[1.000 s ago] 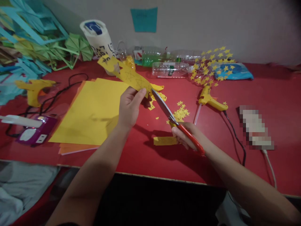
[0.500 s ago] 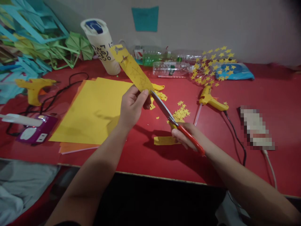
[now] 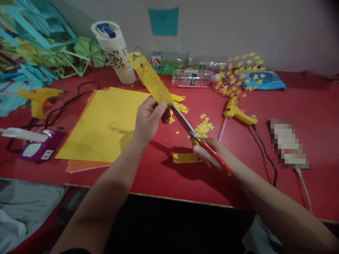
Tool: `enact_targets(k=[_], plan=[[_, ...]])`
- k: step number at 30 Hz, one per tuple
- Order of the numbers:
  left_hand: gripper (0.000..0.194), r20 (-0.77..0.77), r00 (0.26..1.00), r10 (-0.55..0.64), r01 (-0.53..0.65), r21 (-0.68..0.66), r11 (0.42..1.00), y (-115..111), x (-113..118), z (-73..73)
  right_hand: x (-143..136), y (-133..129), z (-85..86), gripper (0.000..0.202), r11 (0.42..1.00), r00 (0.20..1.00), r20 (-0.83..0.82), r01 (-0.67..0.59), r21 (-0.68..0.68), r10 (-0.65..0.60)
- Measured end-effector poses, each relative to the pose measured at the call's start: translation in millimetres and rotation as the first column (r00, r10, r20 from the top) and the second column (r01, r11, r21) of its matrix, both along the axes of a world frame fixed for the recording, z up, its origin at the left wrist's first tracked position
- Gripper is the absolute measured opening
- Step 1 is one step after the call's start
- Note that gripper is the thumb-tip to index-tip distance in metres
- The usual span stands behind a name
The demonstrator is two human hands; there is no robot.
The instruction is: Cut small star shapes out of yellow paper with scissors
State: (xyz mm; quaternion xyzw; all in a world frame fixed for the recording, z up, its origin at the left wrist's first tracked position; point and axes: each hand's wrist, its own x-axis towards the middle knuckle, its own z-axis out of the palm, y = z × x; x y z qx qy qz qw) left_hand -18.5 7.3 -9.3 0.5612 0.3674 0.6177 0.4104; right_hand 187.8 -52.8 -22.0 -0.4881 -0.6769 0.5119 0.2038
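The star pile (image 3: 203,128) lay on the red table (image 3: 172,187), just beyond the right hand (image 3: 209,151). To the left of the star pile, the left hand (image 3: 149,120) pinched the marked strip (image 3: 152,81) between thumb and fingers near its lower end. The strip slanted up and away to the left, with star outlines drawn on it and star-shaped openings near its far end. The right hand was closed around the red handles of the scissors (image 3: 182,118); exactly how its fingers sat in the loops could not be told. The blades ran past the left side of the star pile, their tips at the strip's edge.

Nearer the person than the star pile lay a short strip (image 3: 185,158), partly under the right hand. Beyond it to the left were yellow scraps (image 3: 180,106), and farther left the yellow sheets (image 3: 106,123). To the right of the star pile rested a yellow glue gun (image 3: 237,110); well beyond it lay clear bottles (image 3: 192,77).
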Motion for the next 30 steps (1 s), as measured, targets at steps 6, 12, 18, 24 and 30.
enact_targets(k=[6,12,18,24,30], plan=[[0.014,-0.003,1.000,0.011,-0.011,-0.020,1.000,0.0,0.6,-0.7,0.7,-0.1,-2.5,0.052,1.000,1.000,-0.025,-0.011,0.009,0.011],[0.013,0.011,1.000,0.011,-0.011,-0.054,0.998,0.2,1.1,-0.9,1.1,0.2,-1.0,0.049,1.000,1.000,-0.003,-0.005,0.001,0.005],[0.014,0.017,1.000,-0.016,0.017,-0.063,0.998,0.3,1.7,-1.4,0.3,0.0,1.2,0.046,1.000,1.000,-0.009,-0.005,-0.007,0.004],[0.015,0.001,1.000,-0.002,0.002,-0.059,0.998,-0.6,2.0,-1.6,-0.4,0.5,4.0,0.044,1.000,1.000,0.006,-0.004,-0.003,0.004],[0.015,0.023,1.000,-0.009,0.011,-0.052,0.999,-1.4,2.9,0.8,-2.1,0.2,8.9,0.042,0.999,0.999,0.033,0.027,-0.037,-0.026]])
